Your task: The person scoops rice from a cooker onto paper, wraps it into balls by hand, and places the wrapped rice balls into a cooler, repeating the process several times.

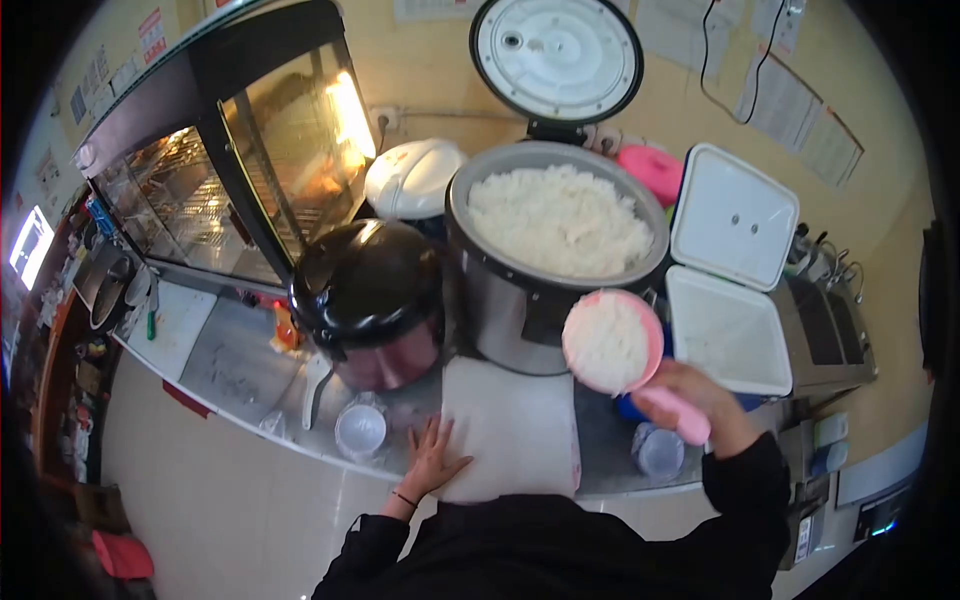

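My right hand (712, 398) is closed around the handle of a pink dipper (653, 340), whose round cup is full of white rice (610, 345). The dipper hangs in the air in front of a large grey rice cooker (505, 310), which stands with its lid (556, 55) up and a big heap of cooked rice (560, 220) inside. My left hand (432, 460) lies flat with fingers spread, at the left edge of a stack of white paper sheets (508, 425) on the metal counter (235, 355).
A closed dark rice cooker (370, 300) stands left of the large one, near a lit glass display warmer (290, 140). Clear plastic cups (361, 428) and a white rice paddle (316, 390) are on the counter. An opened white-lined cool box (728, 325) stands at the right.
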Demonstrator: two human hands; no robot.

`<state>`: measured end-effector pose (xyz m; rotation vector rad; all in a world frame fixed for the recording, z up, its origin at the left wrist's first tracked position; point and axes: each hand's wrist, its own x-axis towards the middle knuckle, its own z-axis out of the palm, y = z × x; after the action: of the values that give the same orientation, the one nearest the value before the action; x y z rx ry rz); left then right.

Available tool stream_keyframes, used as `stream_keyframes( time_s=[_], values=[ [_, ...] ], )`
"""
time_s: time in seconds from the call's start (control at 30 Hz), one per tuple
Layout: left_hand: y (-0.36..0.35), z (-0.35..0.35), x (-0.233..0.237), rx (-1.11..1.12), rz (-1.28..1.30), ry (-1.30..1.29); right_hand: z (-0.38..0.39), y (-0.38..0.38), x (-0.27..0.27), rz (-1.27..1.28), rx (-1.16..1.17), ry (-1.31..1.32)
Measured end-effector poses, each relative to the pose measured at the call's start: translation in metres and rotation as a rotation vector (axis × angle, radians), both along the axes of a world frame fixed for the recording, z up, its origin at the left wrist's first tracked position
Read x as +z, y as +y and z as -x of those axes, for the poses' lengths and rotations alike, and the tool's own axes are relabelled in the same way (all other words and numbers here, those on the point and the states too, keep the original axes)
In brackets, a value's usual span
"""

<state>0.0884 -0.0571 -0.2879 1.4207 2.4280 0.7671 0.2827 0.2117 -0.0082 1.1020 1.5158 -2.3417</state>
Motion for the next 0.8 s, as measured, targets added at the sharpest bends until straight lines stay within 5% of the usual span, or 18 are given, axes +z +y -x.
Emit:
stream_keyframes(
  time_s=[0.13,0.2,0.3,0.4,0.8],
  values=[
    [-0.007,-0.01,-0.011,-0.11,0.19,0.118,-0.005,-0.033,-0.12,0.092,0.05,-0.005],
    [-0.008,-0.012,-0.01,-0.131,0.231,0.126,0.01,-0.033,-0.192,-0.328,0.172,-0.071],
    [-0.008,-0.012,-0.01,-0.143,0.222,0.136,0.027,-0.051,-0.235,-1.416,0.424,-0.12],
    [-0.01,-0.013,-0.011,-0.125,0.157,0.151,0.032,-0.081,-0.231,-1.591,0.461,-0.046],
    [-0.007,-0.014,-0.007,-0.082,0.145,0.188,0.054,-0.108,-0.268,-1.455,0.47,-0.386]
  ],
)
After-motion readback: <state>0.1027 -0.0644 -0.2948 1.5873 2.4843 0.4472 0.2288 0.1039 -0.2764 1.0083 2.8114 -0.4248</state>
